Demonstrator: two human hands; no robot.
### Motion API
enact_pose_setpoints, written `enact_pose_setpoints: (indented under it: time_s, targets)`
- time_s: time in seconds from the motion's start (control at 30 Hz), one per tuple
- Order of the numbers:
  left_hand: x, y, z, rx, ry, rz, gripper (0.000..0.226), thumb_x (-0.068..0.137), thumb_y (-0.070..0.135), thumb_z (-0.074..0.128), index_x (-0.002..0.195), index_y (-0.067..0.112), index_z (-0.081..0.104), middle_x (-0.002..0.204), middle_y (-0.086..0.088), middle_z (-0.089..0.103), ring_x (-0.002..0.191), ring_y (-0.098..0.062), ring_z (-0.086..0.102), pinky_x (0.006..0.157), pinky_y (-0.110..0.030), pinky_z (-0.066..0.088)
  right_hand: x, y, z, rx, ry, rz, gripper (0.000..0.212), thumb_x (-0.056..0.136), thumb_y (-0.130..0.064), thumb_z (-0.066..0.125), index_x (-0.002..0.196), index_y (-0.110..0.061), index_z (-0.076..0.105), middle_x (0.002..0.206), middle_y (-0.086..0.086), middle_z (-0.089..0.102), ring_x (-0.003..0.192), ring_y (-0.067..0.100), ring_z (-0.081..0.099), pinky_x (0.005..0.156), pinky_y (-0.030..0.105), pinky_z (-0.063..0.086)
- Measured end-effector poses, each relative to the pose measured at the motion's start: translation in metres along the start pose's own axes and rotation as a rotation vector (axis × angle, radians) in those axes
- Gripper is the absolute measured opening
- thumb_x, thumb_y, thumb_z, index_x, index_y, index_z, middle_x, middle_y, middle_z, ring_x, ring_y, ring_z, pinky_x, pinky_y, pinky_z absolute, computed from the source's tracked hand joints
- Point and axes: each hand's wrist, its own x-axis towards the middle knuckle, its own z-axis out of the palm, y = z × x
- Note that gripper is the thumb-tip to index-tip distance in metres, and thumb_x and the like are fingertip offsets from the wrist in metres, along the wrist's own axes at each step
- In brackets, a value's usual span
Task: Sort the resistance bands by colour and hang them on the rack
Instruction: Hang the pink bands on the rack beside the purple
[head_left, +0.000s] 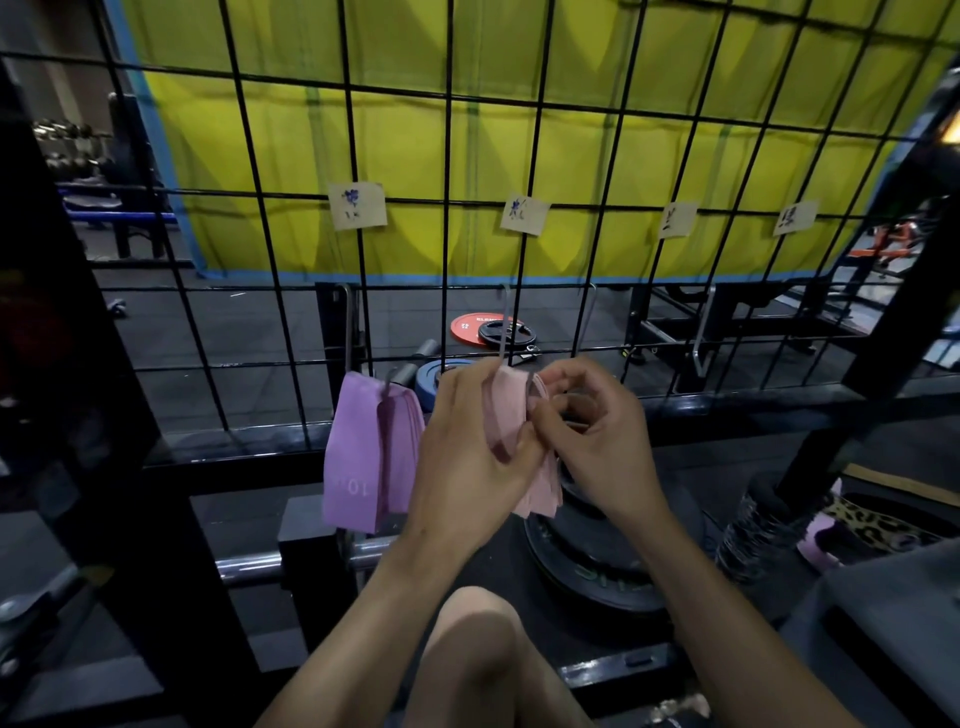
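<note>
Pink bands (506, 415) before black grid rack (447, 197)

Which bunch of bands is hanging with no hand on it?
The purple bands on the leftmost hook hang untouched; the pink bands are gripped by the left hand and right hand.

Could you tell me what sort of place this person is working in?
Most likely a gym: weight plates lie on the dark floor behind the wire grid rack, a dumbbell rack stands far left, and resistance bands hang from hooks.
</note>
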Motion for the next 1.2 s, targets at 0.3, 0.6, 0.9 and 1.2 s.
enact_pose_setpoints:
  time_s: [0.3, 0.6, 0.9, 1.2]
  targets:
    - [-0.01, 0.007, -0.005, -0.347, -0.006, -0.35, 0.021, 0.098, 0.029, 0.061, 0.119, 0.029, 0.06, 0.105, 0.017, 0.069, 0.091, 0.009, 0.063, 0.07, -0.006, 0.045, -0.012, 0.01, 0.002, -0.025, 0.053, 0.046, 0.013, 0.089, -0.009, 0.075, 0.095, -0.012, 0.064, 0.087, -0.003, 0.067, 0.075, 0.012, 0.065, 0.066, 0.03, 0.056]
    - [0.001, 0.002, -0.009, -0.284, -0.025, -0.44, 0.015, 0.103, 0.033, 0.051, 0.11, 0.024, 0.061, 0.097, 0.01, 0.068, 0.08, 0.007, 0.062, 0.061, -0.006, 0.044, -0.014, 0.01, 0.002, -0.061, 0.078, 0.069, 0.011, 0.09, -0.012, 0.075, 0.09, -0.012, 0.064, 0.085, -0.003, 0.068, 0.071, 0.013, 0.065, 0.057, 0.027, 0.051]
    - [-0.005, -0.002, -0.008, -0.07, 0.008, -0.309, 0.01, 0.102, 0.027, 0.054, 0.11, 0.025, 0.06, 0.086, 0.015, 0.065, 0.083, 0.008, 0.059, 0.063, -0.013, 0.047, -0.021, 0.012, 0.009, -0.271, 0.134, -0.063, 0.014, 0.089, -0.008, 0.074, 0.086, -0.017, 0.063, 0.082, -0.01, 0.065, 0.077, 0.014, 0.064, 0.061, 0.025, 0.052]
    - [-0.014, -0.013, -0.005, -0.009, -0.021, -0.194, 0.006, 0.104, 0.03, 0.05, 0.109, 0.03, 0.053, 0.093, 0.014, 0.064, 0.082, 0.0, 0.061, 0.064, -0.016, 0.044, -0.031, 0.023, 0.019, -0.276, 0.193, -0.069, 0.017, 0.09, -0.006, 0.071, 0.081, -0.015, 0.059, 0.08, -0.007, 0.061, 0.072, 0.014, 0.061, 0.062, 0.039, 0.052]
